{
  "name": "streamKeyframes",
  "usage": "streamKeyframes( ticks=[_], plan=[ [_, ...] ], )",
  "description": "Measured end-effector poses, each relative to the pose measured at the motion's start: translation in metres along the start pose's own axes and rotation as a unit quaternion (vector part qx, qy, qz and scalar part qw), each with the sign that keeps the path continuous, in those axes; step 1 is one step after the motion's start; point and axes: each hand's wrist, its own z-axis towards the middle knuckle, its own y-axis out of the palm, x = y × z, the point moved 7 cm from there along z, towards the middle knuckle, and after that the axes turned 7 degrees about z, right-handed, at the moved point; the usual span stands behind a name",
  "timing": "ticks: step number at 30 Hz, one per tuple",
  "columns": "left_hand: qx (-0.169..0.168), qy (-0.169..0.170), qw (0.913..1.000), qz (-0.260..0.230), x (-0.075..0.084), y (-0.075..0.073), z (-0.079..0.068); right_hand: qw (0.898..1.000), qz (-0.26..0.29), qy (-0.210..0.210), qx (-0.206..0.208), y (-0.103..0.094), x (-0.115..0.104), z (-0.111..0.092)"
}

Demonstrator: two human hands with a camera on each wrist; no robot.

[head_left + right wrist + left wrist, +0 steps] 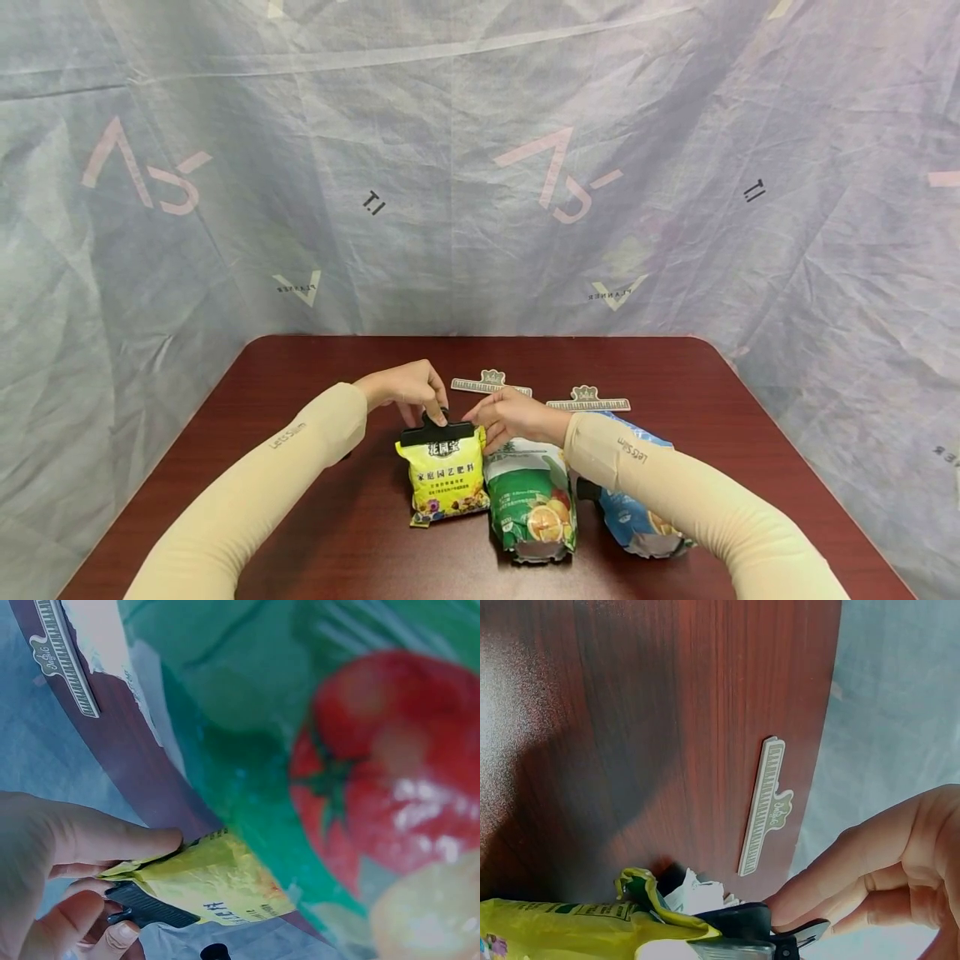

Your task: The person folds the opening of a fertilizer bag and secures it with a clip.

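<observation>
A yellow fertilizer bag (pixel 450 483) stands on the table, and a wide black clip (pixel 435 432) lies across its top edge. My left hand (pixel 405 387) pinches the clip's handle between thumb and fingers. In the left wrist view the clip (pixel 744 922) sits at the bag's folded top. My right hand (pixel 517 415) holds the bag's upper right corner. The right wrist view shows its thumb and fingers on either side of the yellow plastic, close to the clip (pixel 154 906).
A green-and-white bag (pixel 525 500) with fruit pictures stands right beside the yellow one. Farther right, a blue bag (pixel 630 521) lies partly under my right forearm, with a black piece (pixel 588 490) at its side. Two keyboard-patterned clips (pixel 491 383) lie behind on the brown table (pixel 322 533).
</observation>
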Motion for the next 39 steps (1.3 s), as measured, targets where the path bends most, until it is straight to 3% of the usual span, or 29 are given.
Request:
streamKeyframes(
  ticks=[23,30,39],
  plan=[
    [-0.006,0.018,0.9992,-0.035,-0.004,0.003,-0.004,0.999,-0.038,0.0,-0.013,-0.001,0.001,0.001],
    [-0.008,0.03,0.9968,-0.074,-0.013,0.002,-0.009,0.999,-0.037,-0.005,-0.02,0.001,0.0,-0.001],
    [-0.004,0.035,0.9877,-0.152,-0.034,0.002,-0.029,0.999,-0.035,-0.008,-0.02,-0.002,0.001,-0.001]
  ],
)
